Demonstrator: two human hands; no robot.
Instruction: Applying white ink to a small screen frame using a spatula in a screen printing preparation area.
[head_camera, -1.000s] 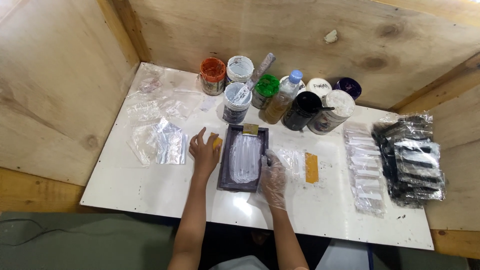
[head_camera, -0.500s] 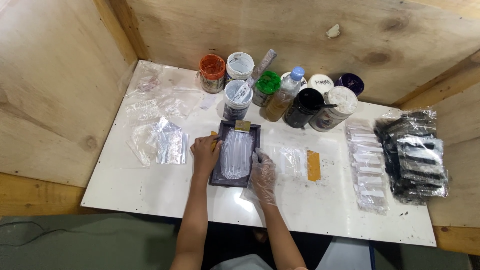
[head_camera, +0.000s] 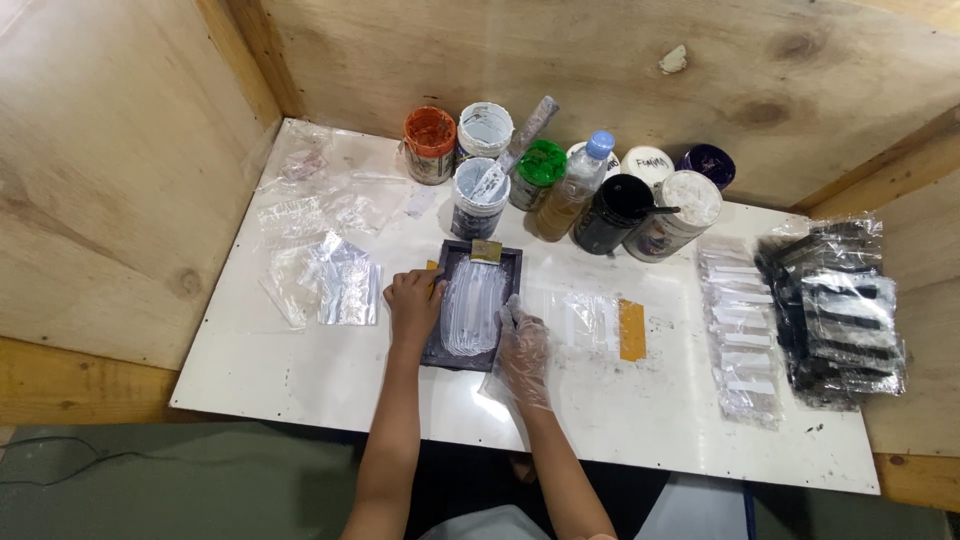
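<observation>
Two hands are laid at one dark frame (head_camera: 474, 306) on the white table (head_camera: 300, 370), below nine paint jars (head_camera: 480, 197) and one bottle (head_camera: 572, 185).
The frame's left edge is gripped by the bare left hand (head_camera: 414, 304); the gloved right hand (head_camera: 522, 345) is rested open-fingered at its right edge. Since the earlier frame, the frame has barely been shifted.

We see a smooth, glossy white tabletop (head_camera: 300, 370) walled in by rough, matt plywood (head_camera: 120, 180). Our right hand (head_camera: 522, 350) wears a thin, crinkled clear plastic glove; our left hand (head_camera: 414, 303) is bare. The dark frame (head_camera: 440, 330) looks matt, its white paint (head_camera: 474, 310) wet and streaky. Clear plastic bags (head_camera: 330, 285) shine. The jars (head_camera: 480, 195) are paint-smeared plastic.
</observation>
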